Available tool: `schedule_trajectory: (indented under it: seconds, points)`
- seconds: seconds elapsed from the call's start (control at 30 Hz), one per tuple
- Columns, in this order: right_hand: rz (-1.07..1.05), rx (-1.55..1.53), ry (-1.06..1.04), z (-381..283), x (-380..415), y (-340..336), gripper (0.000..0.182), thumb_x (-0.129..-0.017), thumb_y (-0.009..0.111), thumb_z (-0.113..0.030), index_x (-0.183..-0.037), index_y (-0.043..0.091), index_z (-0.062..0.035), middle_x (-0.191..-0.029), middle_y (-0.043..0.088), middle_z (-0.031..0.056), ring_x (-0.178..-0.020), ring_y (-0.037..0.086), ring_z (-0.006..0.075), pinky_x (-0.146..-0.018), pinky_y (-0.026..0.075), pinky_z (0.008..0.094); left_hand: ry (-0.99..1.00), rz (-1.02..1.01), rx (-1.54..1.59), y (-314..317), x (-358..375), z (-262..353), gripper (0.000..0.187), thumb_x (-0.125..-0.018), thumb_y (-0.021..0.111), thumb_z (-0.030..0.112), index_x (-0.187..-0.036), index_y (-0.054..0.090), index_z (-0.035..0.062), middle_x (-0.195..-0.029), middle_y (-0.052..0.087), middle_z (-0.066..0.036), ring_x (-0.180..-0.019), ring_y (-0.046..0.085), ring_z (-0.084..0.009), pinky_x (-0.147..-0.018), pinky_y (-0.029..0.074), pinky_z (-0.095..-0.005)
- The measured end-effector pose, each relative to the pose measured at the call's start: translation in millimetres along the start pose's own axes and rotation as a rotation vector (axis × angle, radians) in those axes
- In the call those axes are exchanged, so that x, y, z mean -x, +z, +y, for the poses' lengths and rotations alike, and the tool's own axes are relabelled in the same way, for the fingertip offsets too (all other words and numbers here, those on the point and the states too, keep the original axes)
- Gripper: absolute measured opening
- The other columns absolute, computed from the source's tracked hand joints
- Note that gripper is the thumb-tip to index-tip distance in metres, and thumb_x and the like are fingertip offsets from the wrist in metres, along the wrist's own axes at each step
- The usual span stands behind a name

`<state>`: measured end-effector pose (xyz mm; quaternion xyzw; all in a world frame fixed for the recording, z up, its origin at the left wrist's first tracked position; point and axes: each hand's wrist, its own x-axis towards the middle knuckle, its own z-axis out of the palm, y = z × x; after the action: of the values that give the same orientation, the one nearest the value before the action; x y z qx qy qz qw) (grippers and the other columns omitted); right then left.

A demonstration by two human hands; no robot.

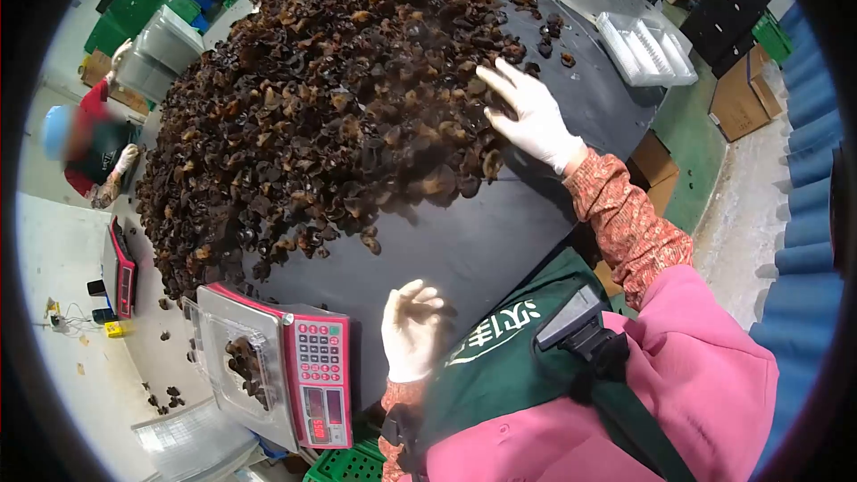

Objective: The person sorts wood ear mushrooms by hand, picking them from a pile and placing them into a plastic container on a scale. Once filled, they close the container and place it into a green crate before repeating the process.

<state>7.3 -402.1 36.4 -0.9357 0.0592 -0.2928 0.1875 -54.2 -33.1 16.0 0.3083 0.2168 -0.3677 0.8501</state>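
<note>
"Where's that dark fungus heap (330,98)?"
"Head view: over the worktop (446,236), upper left to centre."
"And each grip?"
"Right hand (533,119) spread, upper right, by the heap's edge; left hand (412,332) loosely curled, fingers unclenched, lower centre, near the pink scale (320,348)."

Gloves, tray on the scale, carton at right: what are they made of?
Gloves: probably latex or similar rubber, matte white, judging by the close fit; exact type unclear.
Tray: likely clear plastic, glossy; it's see-through with bright edge highlights.
Carton: almost certainly cardboard, dull brown, with flat panels.
</note>
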Motion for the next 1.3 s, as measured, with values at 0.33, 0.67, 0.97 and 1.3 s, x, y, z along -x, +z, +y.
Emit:
schedule_trajectory:
  seconds: [0.33, 0.67, 0.97, 1.3]
  points:
    - [-0.071, -0.058, 0.098, -55, 51, 6, 0.019, -0.086, 0.066, -0.017, -0.103, 0.073, -0.013, -0.095, 0.07, 0.0068, -0.089, 0.065, 0.0296, -0.09, 0.048, 0.0396, -0.003, -0.02, -0.133, -5, 5, -4, 0.044, -0.102, 0.054, 0.039, -0.124, 0.061, 0.0015, -0.106, 0.068, -0.016, -0.089, 0.066, -0.0259, -0.07, 0.052, -0.0311]
    - [-0.317, -0.011, -0.207, -122, 0, 96, 0.059, -0.088, 0.063, -0.043, -0.14, 0.055, -0.0159, -0.141, 0.049, 0.0204, -0.135, 0.043, 0.0374, -0.116, 0.022, 0.0633, -0.046, -0.08, -0.151, -15, 6, -10, 0.042, -0.103, 0.054, 0.038, -0.122, 0.062, 0.0016, -0.106, 0.069, -0.014, -0.089, 0.067, -0.0249, -0.071, 0.052, -0.0312]
    - [-0.371, -0.057, -0.423, -115, 105, 37, 0.069, -0.083, 0.072, -0.037, -0.147, 0.049, -0.0251, -0.16, 0.032, 0.0178, -0.146, 0.035, 0.0343, -0.116, 0.019, 0.0676, 0.075, -0.016, -0.089, -27, 14, -11, 0.041, -0.104, 0.053, 0.035, -0.121, 0.062, -0.0007, -0.102, 0.068, -0.015, -0.086, 0.066, -0.0231, -0.071, 0.054, -0.0288]
    - [-0.232, 0.034, -0.065, -62, 151, -16, 0.055, -0.081, 0.073, -0.018, -0.133, 0.059, -0.0068, -0.152, 0.043, 0.0217, -0.136, 0.045, 0.0379, -0.116, 0.032, 0.0533, 0.074, -0.063, -0.073, -29, 23, -21, 0.04, -0.104, 0.053, 0.034, -0.121, 0.062, -0.0011, -0.105, 0.066, -0.015, -0.088, 0.064, -0.0228, -0.071, 0.053, -0.0289]
